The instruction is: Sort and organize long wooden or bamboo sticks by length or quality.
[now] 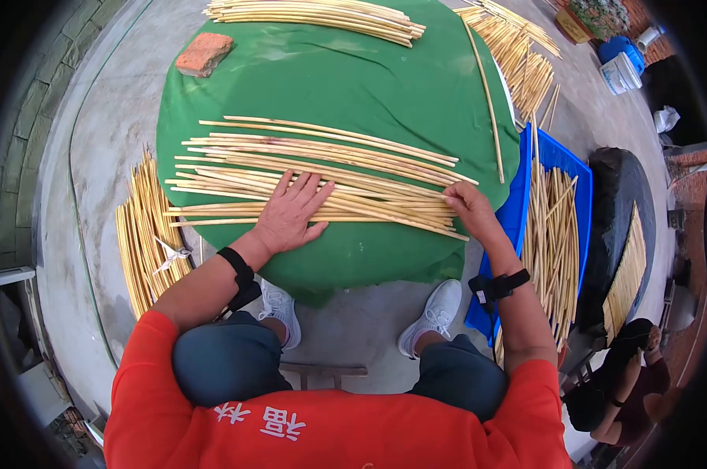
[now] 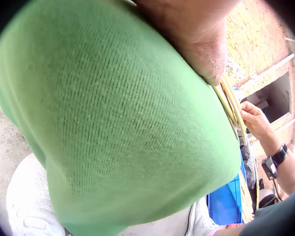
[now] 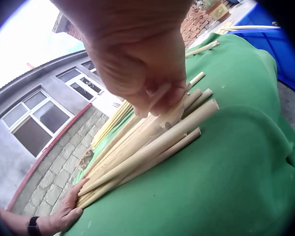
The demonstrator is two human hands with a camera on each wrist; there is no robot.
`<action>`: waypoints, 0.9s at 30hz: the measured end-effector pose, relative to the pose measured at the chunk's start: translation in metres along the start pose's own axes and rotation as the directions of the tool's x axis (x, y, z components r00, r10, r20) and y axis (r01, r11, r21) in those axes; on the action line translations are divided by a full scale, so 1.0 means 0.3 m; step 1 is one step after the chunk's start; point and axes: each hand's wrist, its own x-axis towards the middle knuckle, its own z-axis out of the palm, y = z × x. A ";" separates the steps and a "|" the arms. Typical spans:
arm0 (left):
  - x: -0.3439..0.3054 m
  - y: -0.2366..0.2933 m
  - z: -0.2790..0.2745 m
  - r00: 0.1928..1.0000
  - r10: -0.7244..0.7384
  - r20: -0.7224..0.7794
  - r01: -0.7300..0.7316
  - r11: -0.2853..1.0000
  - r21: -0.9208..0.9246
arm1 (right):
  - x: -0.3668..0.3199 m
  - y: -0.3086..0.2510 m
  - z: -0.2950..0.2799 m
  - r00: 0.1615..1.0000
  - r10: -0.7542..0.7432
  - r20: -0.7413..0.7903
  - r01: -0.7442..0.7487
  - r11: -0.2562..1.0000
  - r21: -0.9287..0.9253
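A loose spread of pale, peeled thin sticks (image 1: pixel 322 155) lies sideways across the green cloth (image 1: pixel 314 86) of a round table. My left hand (image 1: pixel 291 215) rests flat on the sticks near their middle, fingers spread. At their right ends, my right hand (image 1: pixel 472 209) pinches a stick between thumb and curled fingers. From the right wrist, the cut stick ends (image 3: pixel 206 110) poke out past the fingers, which partly hide the pinched stick. Beyond them, the left hand (image 3: pixel 64 211) appears at the far end of the bundle.
Another stick bundle (image 1: pixel 314 17) and a brick (image 1: pixel 205 53) sit at the table's far side. One stick (image 1: pixel 486 102) lies along the right edge. A blue crate (image 1: pixel 519 195) of sticks stands right; more sticks (image 1: pixel 146 230) are on the ground left. Another person (image 1: pixel 619 383) is at lower right.
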 end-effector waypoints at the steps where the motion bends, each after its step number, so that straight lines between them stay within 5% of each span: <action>1: 0.003 -0.002 -0.006 1.000 -0.010 0.002 0.010 1.000 0.010 | 0.000 -0.012 0.000 1.000 0.022 -0.001 -0.022 1.000 0.000; 7: 0.001 0.001 -0.011 0.999 -0.002 -0.046 0.002 1.000 -0.001 | 0.025 -0.087 0.008 0.961 -0.254 -0.111 0.213 0.932 -0.295; 10: -0.004 0.000 -0.013 0.996 0.019 -0.089 -0.020 1.000 -0.003 | 0.053 -0.063 -0.003 0.924 -0.307 -0.226 0.237 0.927 -0.290; 12: -0.004 0.000 -0.011 0.998 0.003 -0.059 -0.003 1.000 -0.001 | 0.053 -0.031 -0.030 0.916 -0.269 -0.297 0.172 0.934 -0.314; 14: 0.001 0.002 -0.016 1.000 -0.001 -0.021 0.002 1.000 0.022 | 0.048 0.000 -0.059 0.946 -0.026 -0.322 -0.029 0.986 -0.166; 16: 0.003 0.005 -0.021 1.000 -0.011 0.000 0.011 1.000 0.029 | 0.023 -0.043 -0.074 0.960 0.077 -0.269 -0.107 0.989 -0.099; 19: 0.005 0.005 -0.018 1.000 -0.010 -0.006 0.010 0.999 0.034 | -0.026 -0.119 -0.058 0.968 -0.226 -0.113 0.192 0.949 -0.250; 23: -0.005 0.002 -0.005 0.995 -0.018 -0.102 0.017 1.000 -0.008 | -0.074 -0.185 0.016 0.915 -0.377 0.144 0.402 0.822 -0.403; 27: -0.019 -0.008 0.007 0.986 0.027 -0.167 -0.034 0.999 -0.040 | -0.044 -0.130 0.042 0.910 -0.390 0.141 0.412 0.808 -0.420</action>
